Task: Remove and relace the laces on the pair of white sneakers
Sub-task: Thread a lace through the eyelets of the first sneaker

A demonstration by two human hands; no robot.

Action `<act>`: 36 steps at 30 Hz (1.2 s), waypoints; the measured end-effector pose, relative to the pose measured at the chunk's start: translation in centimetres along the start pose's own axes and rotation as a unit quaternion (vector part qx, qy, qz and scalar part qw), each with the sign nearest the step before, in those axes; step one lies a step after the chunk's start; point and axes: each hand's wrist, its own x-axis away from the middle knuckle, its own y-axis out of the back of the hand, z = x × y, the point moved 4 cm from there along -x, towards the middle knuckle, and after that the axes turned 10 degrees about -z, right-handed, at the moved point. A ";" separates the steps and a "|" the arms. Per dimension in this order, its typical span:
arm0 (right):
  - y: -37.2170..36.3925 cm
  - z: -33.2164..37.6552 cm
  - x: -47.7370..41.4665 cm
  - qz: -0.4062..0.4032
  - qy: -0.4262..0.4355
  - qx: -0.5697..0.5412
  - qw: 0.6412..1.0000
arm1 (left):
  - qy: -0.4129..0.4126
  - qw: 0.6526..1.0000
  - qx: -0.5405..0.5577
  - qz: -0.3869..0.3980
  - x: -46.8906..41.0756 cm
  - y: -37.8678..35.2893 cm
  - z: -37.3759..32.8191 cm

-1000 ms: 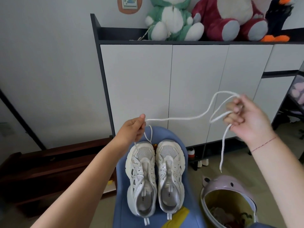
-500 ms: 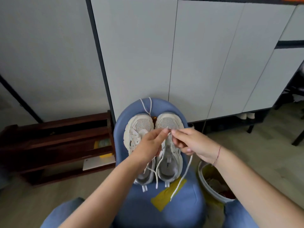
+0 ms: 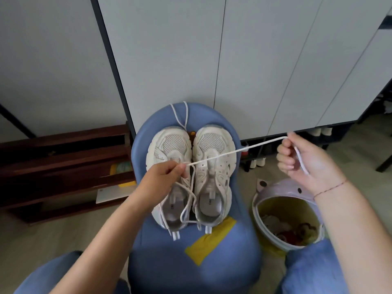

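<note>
Left of the round blue padded chair [image 3: 191,268], a dark brown wooden rack [image 3: 63,166] is sitting on the floor. The left hand [image 3: 161,181] is hovering over the chair, its fingers [image 3: 177,168] pinching a long white shoelace [image 3: 233,152]. Two white mesh sneakers [image 3: 212,166] are lying side by side on the chair, toes pointing away. The shoelace is stretching tight out past the chair's right side, where the right hand [image 3: 305,162] is gripping it with curled fingers [image 3: 284,160]. A pink bin [image 3: 273,192] is standing right of the chair.

left sneaker [image 3: 172,143] eyelets behind left hand [image 3: 159,181], lace [image 3: 233,153] partly inside it
</note>
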 end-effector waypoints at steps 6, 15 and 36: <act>-3.6 -3.2 2.2 0.077 0.074 0.227 0.968 | -0.071 0.994 -0.041 -0.066 1.6 -0.5 -2.9; -6.0 -5.6 3.9 0.161 0.113 0.376 0.906 | -0.092 0.990 0.105 0.037 3.4 -4.6 -3.9; -3.3 -4.8 0.4 0.082 0.033 0.098 0.991 | -0.021 0.999 0.025 -0.022 1.7 -5.3 -2.2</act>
